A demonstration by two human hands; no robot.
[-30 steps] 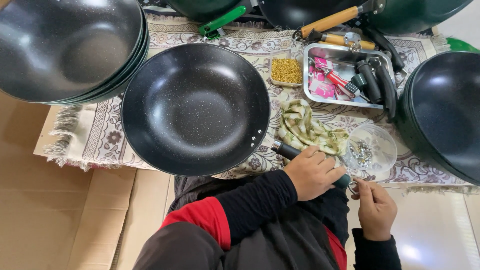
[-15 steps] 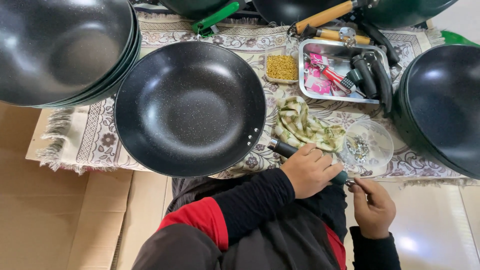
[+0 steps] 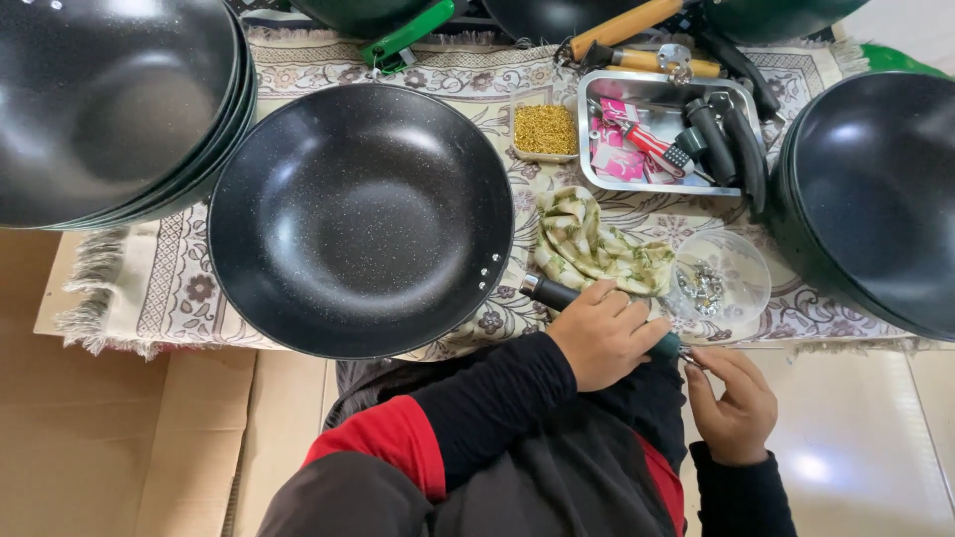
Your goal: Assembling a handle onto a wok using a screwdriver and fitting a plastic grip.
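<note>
Glossy speckled nonstick wok [image 3: 360, 219] on woven patterned cloth mat [image 3: 159, 283].

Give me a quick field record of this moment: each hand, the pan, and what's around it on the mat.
left hand: wrapped around the dark pan handle
right hand: fingertips pinched at the handle's far end, on something small, too small to tell
pan: black speckled wok, upright on the patterned mat
beside handle: folded green-striped cloth; clear bowl of small metal parts
behind: metal tray of tools; small dish of yellow bits
flanks: stacked black pans left, more right
</note>
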